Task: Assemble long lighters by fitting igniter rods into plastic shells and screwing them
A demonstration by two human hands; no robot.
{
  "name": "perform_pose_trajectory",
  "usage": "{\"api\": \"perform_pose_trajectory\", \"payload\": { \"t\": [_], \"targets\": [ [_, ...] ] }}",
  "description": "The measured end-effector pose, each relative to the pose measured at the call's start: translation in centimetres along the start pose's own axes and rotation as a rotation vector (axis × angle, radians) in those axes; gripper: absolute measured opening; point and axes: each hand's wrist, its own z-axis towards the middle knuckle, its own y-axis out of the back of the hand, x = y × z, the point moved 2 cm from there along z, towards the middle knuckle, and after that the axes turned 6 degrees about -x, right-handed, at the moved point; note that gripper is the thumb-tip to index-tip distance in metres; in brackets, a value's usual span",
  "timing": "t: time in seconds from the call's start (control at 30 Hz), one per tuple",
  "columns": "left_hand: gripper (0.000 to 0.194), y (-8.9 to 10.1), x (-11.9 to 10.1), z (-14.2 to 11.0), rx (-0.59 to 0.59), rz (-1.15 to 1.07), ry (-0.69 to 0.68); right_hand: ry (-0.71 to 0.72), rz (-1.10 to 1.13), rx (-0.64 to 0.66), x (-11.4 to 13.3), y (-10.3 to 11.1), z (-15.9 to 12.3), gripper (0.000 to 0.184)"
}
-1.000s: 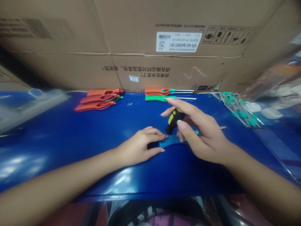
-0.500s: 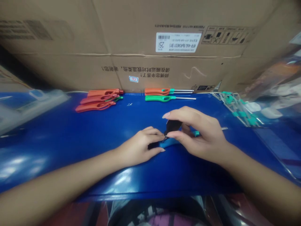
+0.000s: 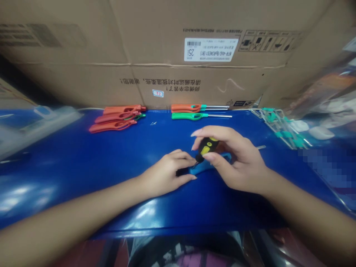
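A light-blue lighter body (image 3: 204, 167) lies on the blue table below my hands. My right hand (image 3: 236, 157) is closed on a short black-and-yellow screwdriver (image 3: 206, 148), tilted with its shaft pointing down to the left end of that body. At that same end, my left hand (image 3: 169, 170) pinches the body, its fingertips beside the screwdriver's shaft. The tip's exact contact is too small to make out. Part of the blue body is hidden behind my right fingers.
Behind stands a large cardboard box (image 3: 155, 48). Orange-red lighter handles (image 3: 114, 124) lie back left; an orange lighter (image 3: 185, 108) and a green lighter (image 3: 189, 116) lie at the back middle. Metal tubes with teal collars (image 3: 286, 134) are at right, a translucent tray (image 3: 47, 124) at left.
My right hand has turned the screwdriver, so its yellow markings now show. More of the light-blue lighter body is visible under my right fingers. The left hand has barely moved.
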Motion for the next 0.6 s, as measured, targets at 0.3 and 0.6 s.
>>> {"api": "perform_pose_trajectory", "payload": {
  "t": [0.3, 0.6],
  "targets": [
    [0.016, -0.3, -0.2, 0.1, 0.055, -0.05, 0.017, 0.168, -0.171, -0.026, 1.4, -0.4, 0.3, 0.022],
    [0.035, 1.1, -0.9, 0.1, 0.022, -0.002, -0.024, -0.027, -0.183, -0.272, -0.6, 2.1, 0.6, 0.034]
  ]
}}
